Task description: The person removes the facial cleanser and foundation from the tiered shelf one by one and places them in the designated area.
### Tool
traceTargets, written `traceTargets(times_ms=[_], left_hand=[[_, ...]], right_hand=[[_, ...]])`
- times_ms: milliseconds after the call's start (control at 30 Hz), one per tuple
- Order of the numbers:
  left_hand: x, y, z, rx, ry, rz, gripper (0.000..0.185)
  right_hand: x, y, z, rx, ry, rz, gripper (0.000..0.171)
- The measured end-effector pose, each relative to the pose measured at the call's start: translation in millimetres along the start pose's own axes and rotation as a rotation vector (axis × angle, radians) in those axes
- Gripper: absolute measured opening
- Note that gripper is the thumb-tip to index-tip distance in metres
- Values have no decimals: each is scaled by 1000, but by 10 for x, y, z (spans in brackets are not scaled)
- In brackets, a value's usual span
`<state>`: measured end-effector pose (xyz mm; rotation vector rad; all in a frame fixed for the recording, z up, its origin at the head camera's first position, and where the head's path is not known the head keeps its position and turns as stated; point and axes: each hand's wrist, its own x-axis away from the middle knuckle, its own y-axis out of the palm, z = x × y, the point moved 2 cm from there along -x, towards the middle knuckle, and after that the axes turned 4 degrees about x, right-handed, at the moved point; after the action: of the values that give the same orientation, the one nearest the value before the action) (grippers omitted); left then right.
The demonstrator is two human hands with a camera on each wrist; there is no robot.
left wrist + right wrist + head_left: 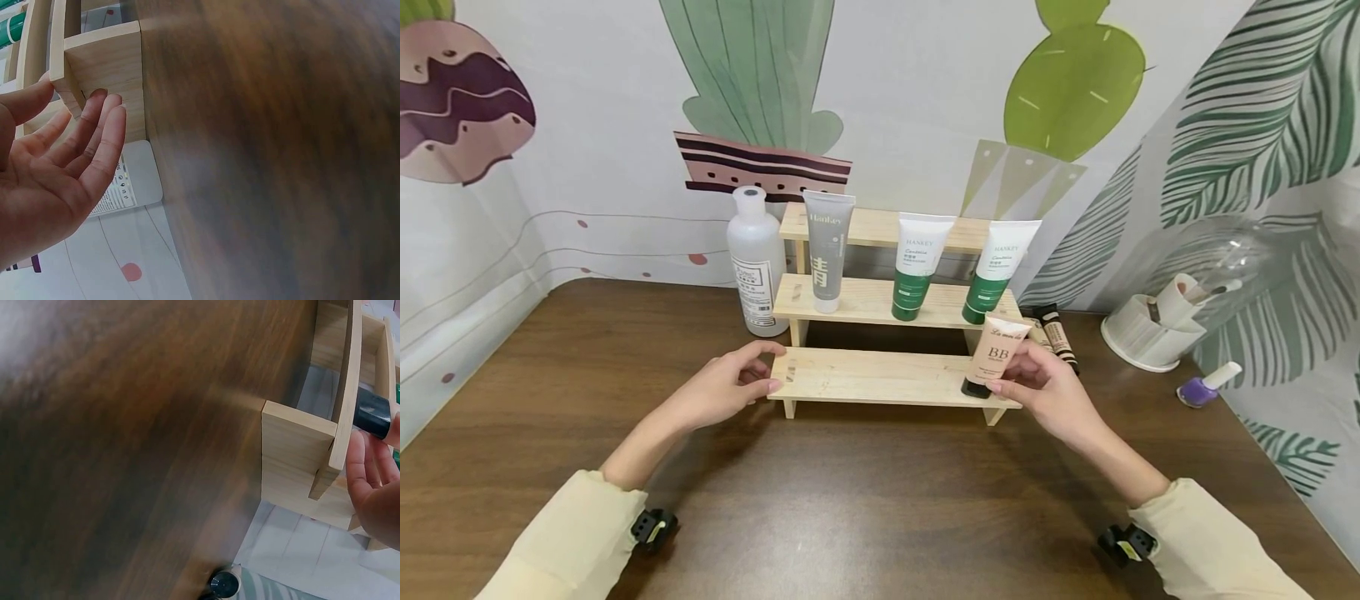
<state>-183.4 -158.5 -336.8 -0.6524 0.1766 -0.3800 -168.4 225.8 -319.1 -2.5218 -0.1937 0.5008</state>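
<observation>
My right hand [1051, 392] holds a beige BB cream tube [996, 354] between thumb and fingers, its black cap [372, 412] down at the right end of the lowest step. The tube leans slightly. At the opposite end, my left hand [730, 379] grips the edge of a three-step wooden display shelf [880, 377], thumb at the front corner and fingers around the side. On the middle step stand a grey tube [829, 250] at the left and two white-and-green tubes [919, 267] further right, caps down.
A clear bottle [754, 267] with a white label stands left of the shelf. To the right lie small black-and-beige tubes [1058, 337], a white organizer [1150, 342] with a clear dome, and a purple nail polish bottle [1206, 387]. Patterned cloth [910, 100] hangs behind the brown table [865, 500].
</observation>
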Motion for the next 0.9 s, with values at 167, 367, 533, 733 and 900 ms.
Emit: traceTargets(times_ms=[167,367,533,733,900], left_hand=[[-9,2,-13,-3,-1,-3,38],[0,-7,7,10,4,-2,38],[4,-7,19,10,-4,-2,37],[3,-5,23,9,0,-3,38],[5,-8,17,28,5,-5,38]], right_hand=[[23,-2,3,-53,-25,23,33],[52,-50,11,-60,-51,38,35],[74,-128,27,-45,-42,18,34],[100,-257,44,-130,-46,-36,33],[114,-380,79,-248,-72,-83,29]])
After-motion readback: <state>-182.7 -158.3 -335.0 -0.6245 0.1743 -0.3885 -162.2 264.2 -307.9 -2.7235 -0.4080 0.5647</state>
